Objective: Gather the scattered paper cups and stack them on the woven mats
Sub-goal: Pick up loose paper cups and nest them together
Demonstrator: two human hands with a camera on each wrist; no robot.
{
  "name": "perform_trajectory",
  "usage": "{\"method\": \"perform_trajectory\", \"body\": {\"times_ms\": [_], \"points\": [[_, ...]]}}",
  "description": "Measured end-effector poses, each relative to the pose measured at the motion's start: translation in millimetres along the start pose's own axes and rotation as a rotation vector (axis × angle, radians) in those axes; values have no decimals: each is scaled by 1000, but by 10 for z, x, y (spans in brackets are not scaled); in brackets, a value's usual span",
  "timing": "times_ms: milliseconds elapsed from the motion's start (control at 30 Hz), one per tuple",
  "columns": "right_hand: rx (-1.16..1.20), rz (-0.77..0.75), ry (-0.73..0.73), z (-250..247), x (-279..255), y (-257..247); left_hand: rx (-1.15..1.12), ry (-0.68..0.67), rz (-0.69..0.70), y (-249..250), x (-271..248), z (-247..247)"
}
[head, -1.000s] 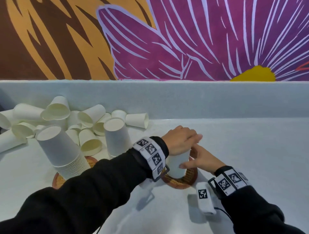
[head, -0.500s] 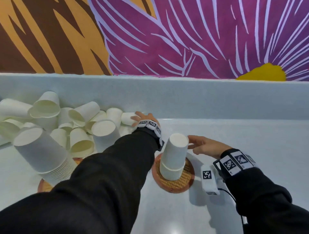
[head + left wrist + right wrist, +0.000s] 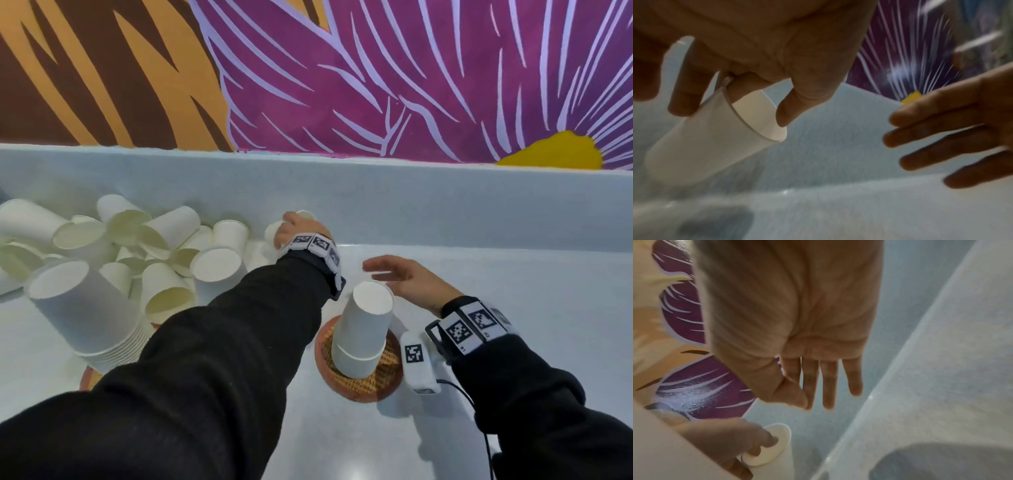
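My left hand (image 3: 291, 230) reaches to the back wall at the right end of the loose cup pile (image 3: 154, 240). It grips one white paper cup (image 3: 705, 146) at the rim, thumb inside the mouth, fingers on the outside. My right hand (image 3: 390, 277) hovers open with straight fingers just behind a short upside-down stack of cups (image 3: 363, 329) on the right woven mat (image 3: 363, 389), without touching it. A tall, leaning stack (image 3: 85, 308) stands on the left woven mat (image 3: 89, 378), mostly hidden by my left sleeve.
Several loose cups lie on their sides or upside down at the back left. A low pale wall (image 3: 445, 205) bounds the counter behind, with a flower mural above. A small white tagged device (image 3: 418, 363) with a cable lies right of the right mat.
My left hand left the short stack, reached back-left to the pile and took hold of a cup. My right hand let go of the stack and opened.
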State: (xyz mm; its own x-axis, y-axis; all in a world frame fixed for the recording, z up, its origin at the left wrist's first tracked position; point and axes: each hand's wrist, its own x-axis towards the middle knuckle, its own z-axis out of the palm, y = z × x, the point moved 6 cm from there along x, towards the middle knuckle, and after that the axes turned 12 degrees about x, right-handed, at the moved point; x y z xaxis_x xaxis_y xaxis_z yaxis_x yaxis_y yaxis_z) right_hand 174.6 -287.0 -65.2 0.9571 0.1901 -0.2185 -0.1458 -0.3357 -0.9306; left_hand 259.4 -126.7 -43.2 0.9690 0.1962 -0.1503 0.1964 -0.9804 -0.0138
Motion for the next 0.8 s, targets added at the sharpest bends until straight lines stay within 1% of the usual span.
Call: {"method": "perform_trajectory", "body": {"times_ms": [67, 100, 133, 200, 233, 267, 333, 367, 433, 467, 533, 633, 700, 733, 800], "points": [[29, -135, 139, -132, -32, -200, -90, 43, 75, 83, -67, -261], [39, -200, 205, -199, -56, -311, -113, 35, 129, 124, -134, -389], [41, -256, 259, -249, -89, -440, -148, 45, 163, 143, -185, -499], [15, -347, 325, -296, -164, -724, -185, 58, 302, 173, -395, -770], [-12, -392, 340, -294, -210, -879, -194, 86, 364, 166, -513, -932], [-45, -428, 348, -276, -258, -1027, -218, 106, 398, 155, -611, -1061], [-122, -490, 341, -178, -364, -1293, -191, 157, 402, 68, -856, -1350], [-163, -509, 336, -115, -409, -1401, -129, 165, 417, 24, -975, -1473], [-233, -532, 317, 39, -467, -1565, -73, 147, 448, -88, -1074, -1602], [-260, -536, 300, 113, -473, -1624, -43, 133, 453, -162, -1082, -1630], [-308, -536, 284, 273, -491, -1713, -82, 87, 464, -391, -1105, -1622], [-317, -543, 288, 494, -529, -1797, -325, 31, 435, -771, -1061, -1624], [-269, -533, 275, 632, -555, -1804, -493, 23, 370, -1067, -979, -1621], [-268, -526, 295, 681, -561, -1793, -533, 33, 322, -1214, -909, -1590], [-288, -502, 373, 725, -564, -1755, -493, 76, 225, -1483, -765, -1477]]}}
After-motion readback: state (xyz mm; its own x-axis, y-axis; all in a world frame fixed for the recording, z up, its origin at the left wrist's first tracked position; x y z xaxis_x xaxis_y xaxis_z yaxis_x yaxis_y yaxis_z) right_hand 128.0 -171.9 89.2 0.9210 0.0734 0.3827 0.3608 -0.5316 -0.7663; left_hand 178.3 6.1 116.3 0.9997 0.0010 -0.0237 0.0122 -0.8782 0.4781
